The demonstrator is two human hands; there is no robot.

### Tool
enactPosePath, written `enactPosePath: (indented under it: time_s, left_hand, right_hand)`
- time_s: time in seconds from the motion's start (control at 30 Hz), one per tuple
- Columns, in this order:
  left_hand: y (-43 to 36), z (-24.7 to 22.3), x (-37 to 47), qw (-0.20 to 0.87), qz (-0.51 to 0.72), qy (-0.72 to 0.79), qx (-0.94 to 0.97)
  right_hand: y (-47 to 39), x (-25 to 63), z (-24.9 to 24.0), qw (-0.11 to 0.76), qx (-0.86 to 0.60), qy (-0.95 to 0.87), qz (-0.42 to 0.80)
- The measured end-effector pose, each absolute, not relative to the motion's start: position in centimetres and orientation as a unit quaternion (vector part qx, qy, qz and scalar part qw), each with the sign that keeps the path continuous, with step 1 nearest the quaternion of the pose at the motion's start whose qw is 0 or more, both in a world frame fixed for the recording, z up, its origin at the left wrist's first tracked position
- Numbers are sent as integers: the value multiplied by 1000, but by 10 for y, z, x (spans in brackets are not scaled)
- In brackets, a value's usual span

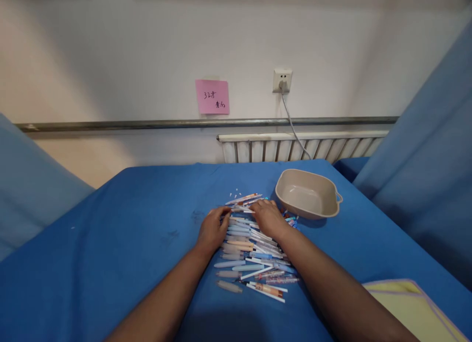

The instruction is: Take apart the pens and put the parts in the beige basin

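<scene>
Many pens [239, 229] lie side by side in a long column on the blue-covered table [140, 233]. Near the column's far end, my left hand [214, 229] curls its fingers around the left tips of some pens. Opposite it, my right hand [268, 217] rests with bent fingers on the right ends of the same pens. A white pen [242, 210] spans the gap between both hands. Closer to me, a pen with an orange-brown barrel [269, 289] lies slanted among white sticks. What lies under my right palm is hidden.
An empty beige basin [308, 193] stands right of the pens' far end. Small white bits [236, 193] lie beyond the pens. A folded yellow cloth [413, 307] is at the lower right. Blue curtains [427, 150] hang at both sides; a radiator [269, 149] runs along the wall.
</scene>
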State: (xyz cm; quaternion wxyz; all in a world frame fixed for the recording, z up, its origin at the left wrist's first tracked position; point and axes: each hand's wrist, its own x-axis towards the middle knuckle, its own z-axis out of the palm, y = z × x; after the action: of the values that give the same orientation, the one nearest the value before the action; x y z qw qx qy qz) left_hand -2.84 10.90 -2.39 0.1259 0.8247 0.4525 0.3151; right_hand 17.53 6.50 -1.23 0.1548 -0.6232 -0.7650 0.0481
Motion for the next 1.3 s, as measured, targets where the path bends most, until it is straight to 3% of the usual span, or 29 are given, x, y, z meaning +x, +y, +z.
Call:
enactPosePath:
  time_s: [0.33,0.57,0.83,1.07,1.3]
  left_hand:
    - [104,-18,-26,130,299,362,873]
    - [104,-17,-28,115,335,356,865]
    - [102,-9,-27,126,273,447,842]
    - [99,-8,-26,145,319,375,858]
    - [98,-6,-26,143,303,431,838]
  right_hand:
    - [59,173,-12,168,-563,-806,67]
    - [62,177,-16,224,-545,-802,94]
    - [65,178,-17,224,-547,-804,68]
    - [61,175,-13,227,-538,-810,58]
    - [60,176,-13,230,-534,-811,59]
